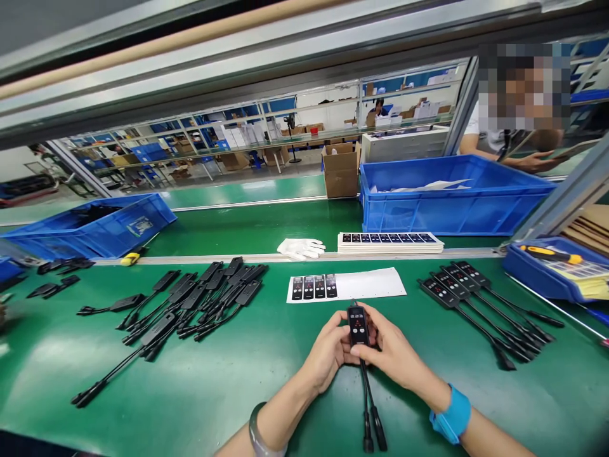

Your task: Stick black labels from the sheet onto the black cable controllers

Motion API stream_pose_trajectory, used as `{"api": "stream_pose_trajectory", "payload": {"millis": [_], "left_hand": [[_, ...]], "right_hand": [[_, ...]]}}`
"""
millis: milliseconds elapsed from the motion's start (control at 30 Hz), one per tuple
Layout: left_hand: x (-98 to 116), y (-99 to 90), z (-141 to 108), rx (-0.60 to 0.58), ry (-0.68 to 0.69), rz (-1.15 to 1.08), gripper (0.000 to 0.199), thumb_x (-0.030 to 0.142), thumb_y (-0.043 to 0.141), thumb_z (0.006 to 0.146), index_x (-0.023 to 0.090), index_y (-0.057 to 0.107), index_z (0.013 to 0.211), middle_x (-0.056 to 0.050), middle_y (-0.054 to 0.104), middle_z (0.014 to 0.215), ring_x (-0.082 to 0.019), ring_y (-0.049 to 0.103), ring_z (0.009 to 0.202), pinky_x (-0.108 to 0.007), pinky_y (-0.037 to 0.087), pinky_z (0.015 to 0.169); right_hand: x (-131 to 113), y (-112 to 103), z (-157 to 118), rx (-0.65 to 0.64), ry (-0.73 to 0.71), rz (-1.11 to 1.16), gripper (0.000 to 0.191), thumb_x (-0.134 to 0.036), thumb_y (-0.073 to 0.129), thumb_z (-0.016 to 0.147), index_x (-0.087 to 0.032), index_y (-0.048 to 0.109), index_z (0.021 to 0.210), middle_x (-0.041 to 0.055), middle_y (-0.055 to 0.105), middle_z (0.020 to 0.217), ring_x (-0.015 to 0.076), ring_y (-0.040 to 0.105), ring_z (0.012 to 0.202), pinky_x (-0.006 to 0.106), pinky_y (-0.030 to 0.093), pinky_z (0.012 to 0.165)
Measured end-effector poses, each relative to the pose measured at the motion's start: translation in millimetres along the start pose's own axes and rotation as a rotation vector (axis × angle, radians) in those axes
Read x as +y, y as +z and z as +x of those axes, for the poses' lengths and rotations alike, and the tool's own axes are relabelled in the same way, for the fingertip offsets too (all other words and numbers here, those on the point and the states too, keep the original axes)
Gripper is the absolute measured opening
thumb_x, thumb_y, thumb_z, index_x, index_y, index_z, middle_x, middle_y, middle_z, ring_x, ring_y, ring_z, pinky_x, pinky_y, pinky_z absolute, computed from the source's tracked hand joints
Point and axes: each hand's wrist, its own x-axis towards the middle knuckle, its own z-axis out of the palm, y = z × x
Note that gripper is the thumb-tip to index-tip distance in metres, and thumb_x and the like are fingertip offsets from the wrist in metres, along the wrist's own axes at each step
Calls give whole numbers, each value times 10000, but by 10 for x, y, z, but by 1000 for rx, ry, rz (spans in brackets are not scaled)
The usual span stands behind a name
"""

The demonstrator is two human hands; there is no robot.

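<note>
Centrally, green counter [266, 374] under factory shelving [200, 136]; blue bins [451, 197] behind. Both hands' fingers [339, 343] clamped on a black inline controller [358, 325].

Both hands [360, 349] around controller [358, 325]

**No lettering legible at the desk**

Nothing here reads as words or numbers. The controller [358, 325] shows small red marks on its black face, too tiny to make out. The sticker sheet [346, 285] carries four dark labels with pale dots, unreadable. The left blue crate [118, 226] bears a white emblem on its wall, blurred past reading.
</note>
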Motion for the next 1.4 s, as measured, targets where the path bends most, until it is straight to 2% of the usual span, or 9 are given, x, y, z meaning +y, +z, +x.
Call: {"api": "stream_pose_trajectory", "payload": {"millis": [100, 267, 467, 700, 900, 1033, 1200, 1300, 1400], "left_hand": [[1, -3, 10, 22, 12, 39, 218, 351, 471, 874, 162, 467, 983, -77, 683, 832, -191, 688, 743, -259, 528, 611], [-67, 1, 32, 72, 14, 190, 368, 459, 546, 838, 181, 401, 1030, -50, 681, 775, -179, 684, 610, -250, 525, 543], [-123, -5, 52, 74, 29, 245, 426, 512, 573, 802, 179, 376, 980, -41, 678, 743, -166, 665, 541, -280, 536, 541], [-79, -32, 54, -23, 58, 101, 547, 536, 448, 873, 180, 330, 1271, -114, 667, 996, -219, 672, 878, -369, 516, 782], [51, -184, 43, 143, 362, 880, 354, 389, 428, 909, 212, 466, 1214, -95, 618, 1117, -190, 611, 952, -359, 487, 855], [129, -329, 69, 320, 508, 1414, 307, 230, 424, 886, 193, 511, 1178, -108, 568, 1173, -229, 535, 1098, -415, 446, 944], [129, -451, 115, 639, 335, 1867, 362, 125, 402, 862, 121, 529, 1201, -191, 489, 1281, -352, 428, 1230, -591, 334, 997], [125, -461, 126, 635, 212, 1886, 402, 127, 387, 872, 110, 497, 1258, -207, 461, 1323, -379, 386, 1265, -605, 306, 1010], [128, -448, 132, 610, 159, 1864, 423, 128, 380, 867, 105, 490, 1275, -225, 444, 1337, -405, 359, 1279, -615, 290, 1013]], "right_hand": [[-29, 10, -16, -78, 1, 77, 784, -311, 674, 741, -234, 307, 1430, 80, 586, 1223, 220, 618, 929, 337, 525, 784], [-65, -1, 6, 12, -25, 35, 474, -380, 415, 908, -184, 460, 1338, 93, 605, 1219, 222, 559, 1105, 368, 437, 958], [-49, 56, 13, 42, -40, -131, 445, -362, 367, 912, -164, 487, 1292, 101, 643, 1131, 223, 615, 983, 366, 485, 877], [-40, -23, 14, 129, -181, -487, 597, -295, 469, 884, -206, 254, 1434, 117, 502, 1254, 239, 540, 1115, 357, 494, 901], [85, -534, 131, 321, 9, -1085, 438, -139, 435, 862, -36, 456, 1287, 204, 503, 1103, 260, 611, 818, 352, 524, 648], [148, -820, 149, 367, 111, -1407, 357, -102, 464, 848, -30, 560, 1184, 188, 570, 995, 303, 579, 890, 379, 491, 674], [197, -925, 116, 441, 101, -1499, 365, -67, 488, 798, -103, 619, 1137, 176, 576, 1076, 329, 532, 931, 398, 455, 663], [169, -848, 200, 456, 24, -1424, 395, -98, 488, 783, -113, 614, 1157, 187, 575, 1081, 342, 527, 891, 419, 446, 641], [78, -646, 432, 274, -127, -1140, 345, -158, 465, 806, -138, 645, 1099, 170, 603, 1026, 331, 542, 880, 449, 454, 683]]}}
